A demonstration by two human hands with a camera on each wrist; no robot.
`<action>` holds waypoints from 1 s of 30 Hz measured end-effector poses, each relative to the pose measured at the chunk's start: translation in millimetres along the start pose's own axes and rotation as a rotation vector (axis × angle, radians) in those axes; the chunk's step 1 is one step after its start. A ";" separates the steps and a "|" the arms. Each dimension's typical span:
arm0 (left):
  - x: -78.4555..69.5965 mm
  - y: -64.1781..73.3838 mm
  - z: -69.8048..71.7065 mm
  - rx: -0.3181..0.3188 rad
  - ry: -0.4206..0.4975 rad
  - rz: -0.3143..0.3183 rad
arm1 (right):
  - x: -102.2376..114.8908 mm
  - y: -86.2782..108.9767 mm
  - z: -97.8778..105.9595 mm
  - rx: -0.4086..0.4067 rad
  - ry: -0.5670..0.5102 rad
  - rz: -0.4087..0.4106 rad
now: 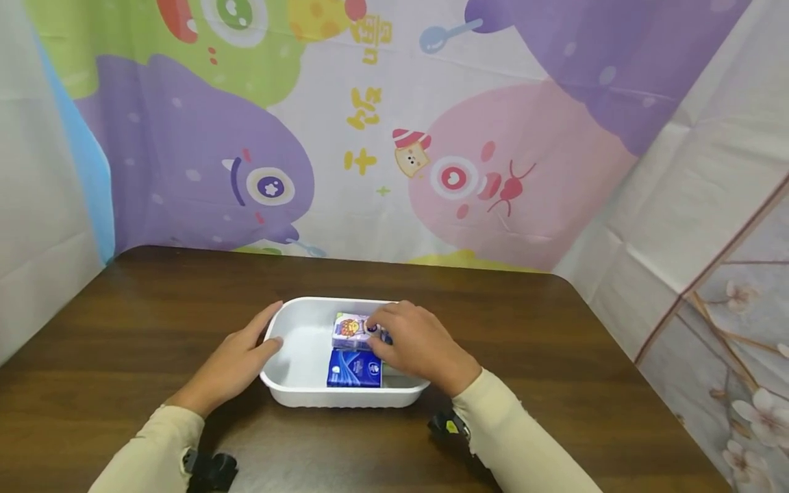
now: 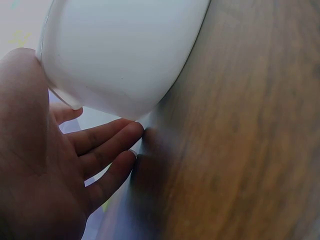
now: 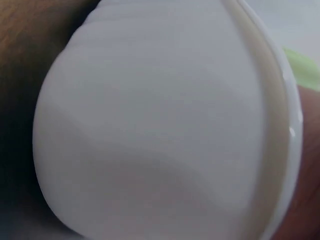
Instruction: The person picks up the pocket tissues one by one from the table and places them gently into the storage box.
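A white plastic basin (image 1: 302,342) with rounded corners stands on the table. My left hand (image 1: 231,366) holds its left end, thumb over the rim and fingers along the outer wall; the left wrist view shows these fingers (image 2: 107,150) beside the basin's end. Inside lie a blue tissue pack (image 1: 354,370) at the near side and a purple-white cartoon tissue pack (image 1: 351,330) behind it. My right hand (image 1: 416,342) reaches in over the right side, thumb and fingers pinching the cartoon pack's right end. In the right wrist view the basin's wall (image 3: 150,110) hides most of that hand.
The dark wooden table (image 1: 530,411) runs back to a cartoon-printed cloth (image 1: 364,137). White cloth (image 1: 653,205) and a flower-printed panel (image 1: 740,329) hang on the right. A black wrist strap (image 1: 212,472) sits below the left sleeve.
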State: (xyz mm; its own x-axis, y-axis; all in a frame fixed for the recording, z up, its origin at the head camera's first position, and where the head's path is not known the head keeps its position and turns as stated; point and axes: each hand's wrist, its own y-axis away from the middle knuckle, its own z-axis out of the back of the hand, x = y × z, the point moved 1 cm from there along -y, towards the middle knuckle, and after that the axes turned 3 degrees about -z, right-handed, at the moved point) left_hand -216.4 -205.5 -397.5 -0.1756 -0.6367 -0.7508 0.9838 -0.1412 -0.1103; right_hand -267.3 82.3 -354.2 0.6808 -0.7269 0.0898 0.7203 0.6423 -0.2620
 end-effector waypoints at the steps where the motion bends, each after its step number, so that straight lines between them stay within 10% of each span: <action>1: -0.2 -0.4 0.1 0.001 0.000 0.000 | -1.2 0.2 1.8 -0.002 -0.008 -0.003; 30: 1.3 -6.5 5.0 -0.031 0.036 0.010 | -78.3 24.3 -0.1 -0.083 -0.146 -0.399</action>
State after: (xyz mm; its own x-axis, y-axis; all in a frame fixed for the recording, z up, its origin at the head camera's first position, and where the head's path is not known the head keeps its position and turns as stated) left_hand -223.2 -209.3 -394.6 -0.1649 -0.6104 -0.7747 0.9863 -0.1110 -0.1224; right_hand -303.1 154.8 -367.7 0.3672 -0.8686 0.3327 0.9218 0.2921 -0.2547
